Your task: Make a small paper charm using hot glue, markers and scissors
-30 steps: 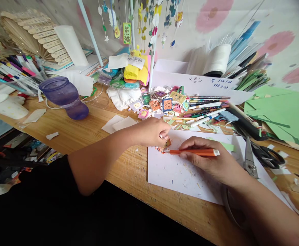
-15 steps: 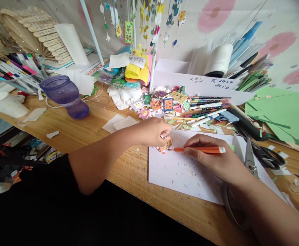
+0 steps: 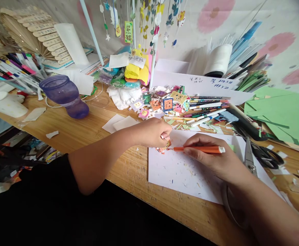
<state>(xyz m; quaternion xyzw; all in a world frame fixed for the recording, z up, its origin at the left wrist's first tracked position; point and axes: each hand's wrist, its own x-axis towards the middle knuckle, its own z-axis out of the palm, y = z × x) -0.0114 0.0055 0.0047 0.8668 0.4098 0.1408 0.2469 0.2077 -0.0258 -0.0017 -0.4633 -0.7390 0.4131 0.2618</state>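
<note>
My left hand (image 3: 153, 131) is closed, its fingertips pinching a small orange paper piece (image 3: 166, 144) against the upper left corner of a white sheet (image 3: 182, 177). My right hand (image 3: 211, 159) is wrapped round an orange marker pen (image 3: 199, 149) that lies almost level. The pen's tip touches the small paper piece right beside the left fingers. Both forearms rest over the wooden table (image 3: 93, 131).
Scissors (image 3: 250, 155) lie just right of my right hand. Behind the sheet are small coloured paper squares (image 3: 164, 102), several pens (image 3: 208, 107) and green paper (image 3: 282, 112). A purple cup (image 3: 63, 95) lies tipped at the left, with markers (image 3: 11, 70) behind it.
My right hand and the pen slid slightly to the right on the sheet, with the tip staying at the small paper piece. My left hand kept its place.
</note>
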